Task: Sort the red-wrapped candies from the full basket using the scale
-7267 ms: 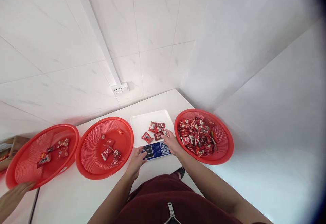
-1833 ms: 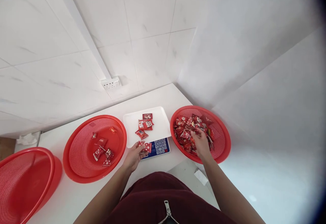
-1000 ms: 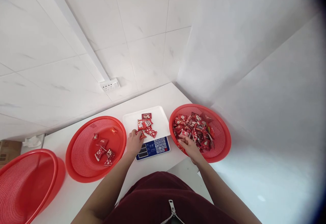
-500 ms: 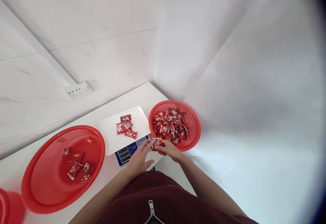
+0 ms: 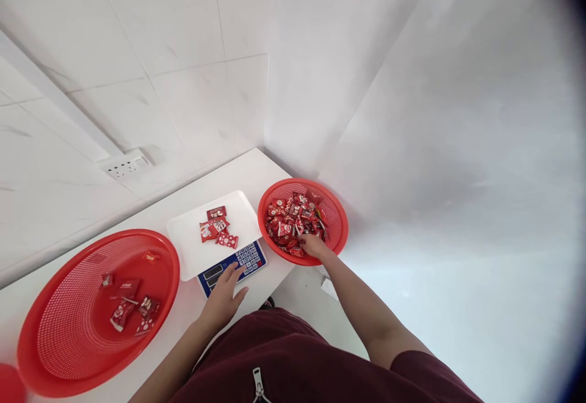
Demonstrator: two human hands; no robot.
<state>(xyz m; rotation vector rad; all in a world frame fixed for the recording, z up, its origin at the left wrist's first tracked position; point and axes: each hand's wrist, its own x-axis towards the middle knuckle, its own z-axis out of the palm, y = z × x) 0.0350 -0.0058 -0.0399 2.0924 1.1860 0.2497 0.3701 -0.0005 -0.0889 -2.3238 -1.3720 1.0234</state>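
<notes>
My right hand (image 5: 314, 246) reaches over the near rim of the right red basket (image 5: 339, 207). Its fingers are bent and close together, touching the heap of red wrapped candies (image 5: 293, 223); what lies between the fingertips is hidden. My left hand (image 5: 224, 296), holding nothing, has its fingers apart over the blue keypad panel (image 5: 249, 259) of a scale. On the scale's white tray (image 5: 187, 232) lie several red candy packets (image 5: 215, 227), bunched together.
A larger red basket (image 5: 27, 336) stands on the left with several wrapped candies (image 5: 130, 299) inside. Part of another red container (image 5: 9, 384) shows at the lower left corner. A wall socket (image 5: 126, 165) sits above the white table (image 5: 247, 165).
My right hand has moved from the scale's near corner into the right basket; the red packet it held is no longer visible in it. My left hand has drawn back left, away from that packet.
</notes>
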